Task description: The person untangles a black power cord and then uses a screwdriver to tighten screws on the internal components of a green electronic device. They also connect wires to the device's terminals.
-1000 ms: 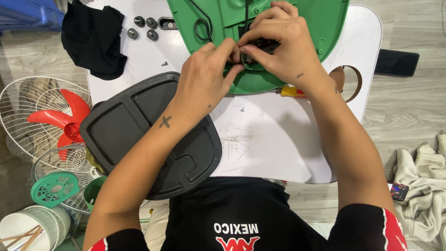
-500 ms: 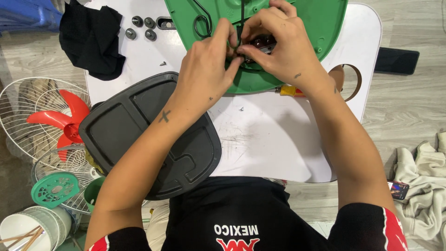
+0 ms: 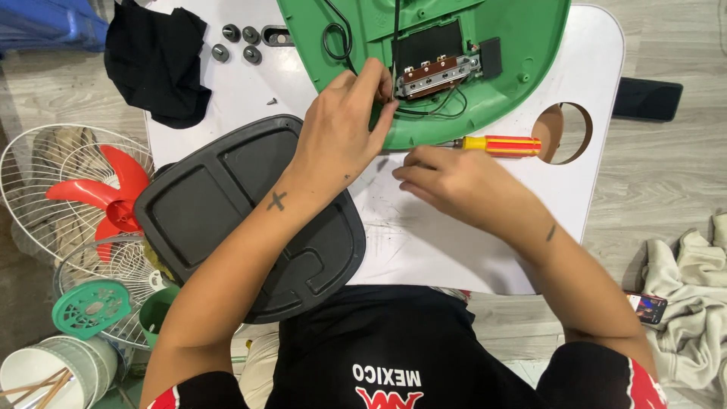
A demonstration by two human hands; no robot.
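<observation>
White tabletop [image 3: 469,250] carries the green fan base [image 3: 522,53], open side up at its far edge. My left hand [image 3: 341,140] pinches the black wires [image 3: 394,45] beside the switch block [image 3: 438,74]; tugging could snap a joint. My right hand [image 3: 454,182] lies loose, fingertips by the yellow-red screwdriver [image 3: 500,144], which might roll into the table's hole.

Your left forearm [image 3: 276,201] bears a small cross tattoo; you wear a black shirt [image 3: 394,348] with red-and-white sleeve trim.
</observation>
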